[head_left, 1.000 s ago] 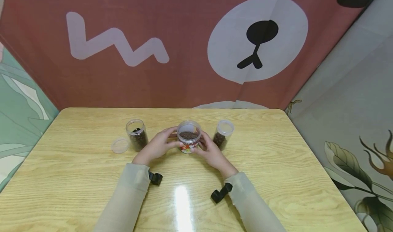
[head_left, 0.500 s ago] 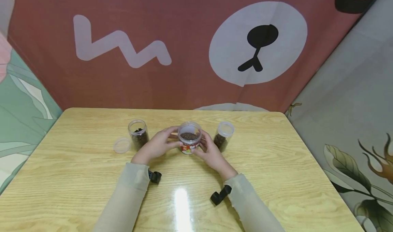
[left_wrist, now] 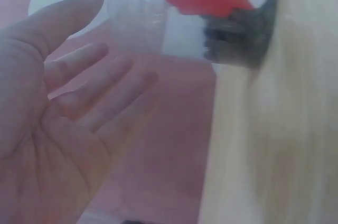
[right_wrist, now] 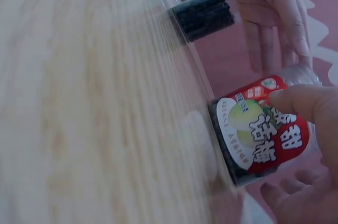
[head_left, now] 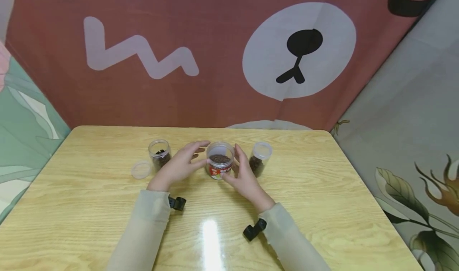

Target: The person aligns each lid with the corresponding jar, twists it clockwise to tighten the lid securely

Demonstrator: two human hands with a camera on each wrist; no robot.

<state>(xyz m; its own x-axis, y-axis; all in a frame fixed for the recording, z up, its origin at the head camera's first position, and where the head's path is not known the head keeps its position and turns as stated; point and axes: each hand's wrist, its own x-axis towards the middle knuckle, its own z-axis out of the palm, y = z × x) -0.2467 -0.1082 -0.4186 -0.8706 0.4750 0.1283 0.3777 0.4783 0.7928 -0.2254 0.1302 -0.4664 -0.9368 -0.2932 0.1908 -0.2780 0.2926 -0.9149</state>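
Note:
In the head view a clear wide-mouthed jar (head_left: 220, 159) stands between the hands, uncovered, with brown granules inside and a red printed label. My left hand (head_left: 179, 164) is left of it, fingers spread and apart from the jar; the left wrist view shows the bare palm and a gap to the jar wall. My right hand (head_left: 246, 179) is at the jar's right side. Its thumb (right_wrist: 301, 101) touches the red label in the right wrist view, while the other fingers are loosely bent beside the jar.
An uncovered tall jar (head_left: 159, 153) of dark pieces stands behind the left hand, with a round clear lid (head_left: 141, 169) flat beside it. A second tall jar (head_left: 259, 163), capped and partly filled with brown pieces, stands right. The wooden table (head_left: 89, 223) meets a printed cloth behind.
My left hand has let go of the jar and drawn away to the left. The right hand's fingers have loosened from the jar, with the index finger now raised beside the rim.

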